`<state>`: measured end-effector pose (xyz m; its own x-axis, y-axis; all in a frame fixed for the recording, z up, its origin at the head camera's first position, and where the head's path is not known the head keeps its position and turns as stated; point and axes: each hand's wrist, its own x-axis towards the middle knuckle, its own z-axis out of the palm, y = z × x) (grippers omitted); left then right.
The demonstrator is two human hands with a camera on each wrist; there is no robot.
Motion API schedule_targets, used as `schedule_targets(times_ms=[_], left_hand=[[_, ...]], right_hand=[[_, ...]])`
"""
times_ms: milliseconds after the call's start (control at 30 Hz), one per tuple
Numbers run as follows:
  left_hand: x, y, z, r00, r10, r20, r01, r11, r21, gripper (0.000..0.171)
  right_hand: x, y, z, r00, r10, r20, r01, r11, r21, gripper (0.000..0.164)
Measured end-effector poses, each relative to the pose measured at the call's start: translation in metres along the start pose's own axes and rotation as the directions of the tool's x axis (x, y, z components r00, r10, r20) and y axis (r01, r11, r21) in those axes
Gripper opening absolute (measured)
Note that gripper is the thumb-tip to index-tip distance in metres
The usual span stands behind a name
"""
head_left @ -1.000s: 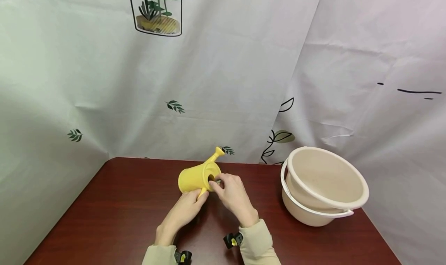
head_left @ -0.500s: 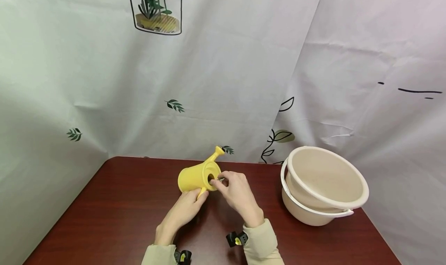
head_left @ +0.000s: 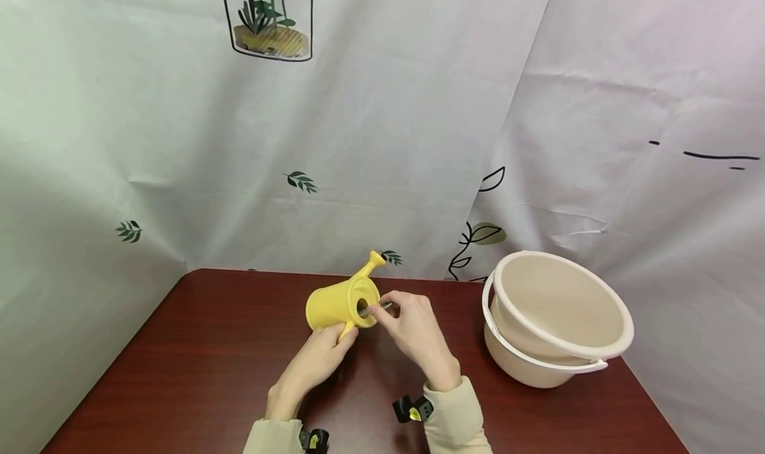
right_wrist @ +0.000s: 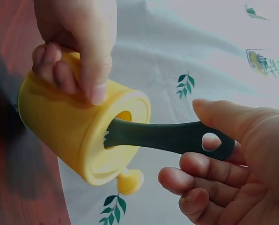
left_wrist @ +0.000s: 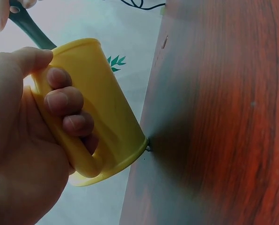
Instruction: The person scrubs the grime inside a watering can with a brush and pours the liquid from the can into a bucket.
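Observation:
A yellow watering can point(head_left: 329, 306) is tilted over the table, its opening facing right and its spout pointing up and away. My left hand point(head_left: 317, 360) grips the can's handle, fingers curled round it in the left wrist view. From the can's opening sticks a dark green handle point(right_wrist: 163, 137) with a heart-shaped hole near its end. My right hand point(head_left: 417, 334) holds that end between thumb and fingers, just right of the opening. The tool's other end is hidden inside the can, so its kind cannot be told.
Two cream basins point(head_left: 562, 301), one tilted inside the other, stand at the right of the dark red-brown table point(head_left: 209, 354). The lower one has a white carrying handle point(head_left: 526, 356). A pale curtain point(head_left: 382, 109) with leaf prints hangs behind the table.
My right hand has drawn back slightly to the right of the can's opening, and more of the dark green handle shows. The left hand and can have stayed put.

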<state>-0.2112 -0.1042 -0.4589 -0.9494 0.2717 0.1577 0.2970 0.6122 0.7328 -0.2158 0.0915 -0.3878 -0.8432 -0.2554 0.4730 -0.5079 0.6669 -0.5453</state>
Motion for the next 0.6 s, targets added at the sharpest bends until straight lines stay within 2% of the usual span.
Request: schedule_targets(times_ms=[367,600], left_hand=[[0.000,-0.001,0.000,1.000,0.003,0.009,-0.003,1.000,-0.005,0.039],[0.000,-0.001,0.000,1.000,0.003,0.002,-0.003,1.000,-0.006,0.038]], right_hand=[[0.000,0.005,0.021,1.000,0.011,0.027,-0.012,1.000,0.017,0.020],[0.000,0.008,0.032,0.999,0.019,0.037,-0.020,0.999,0.039,0.014]])
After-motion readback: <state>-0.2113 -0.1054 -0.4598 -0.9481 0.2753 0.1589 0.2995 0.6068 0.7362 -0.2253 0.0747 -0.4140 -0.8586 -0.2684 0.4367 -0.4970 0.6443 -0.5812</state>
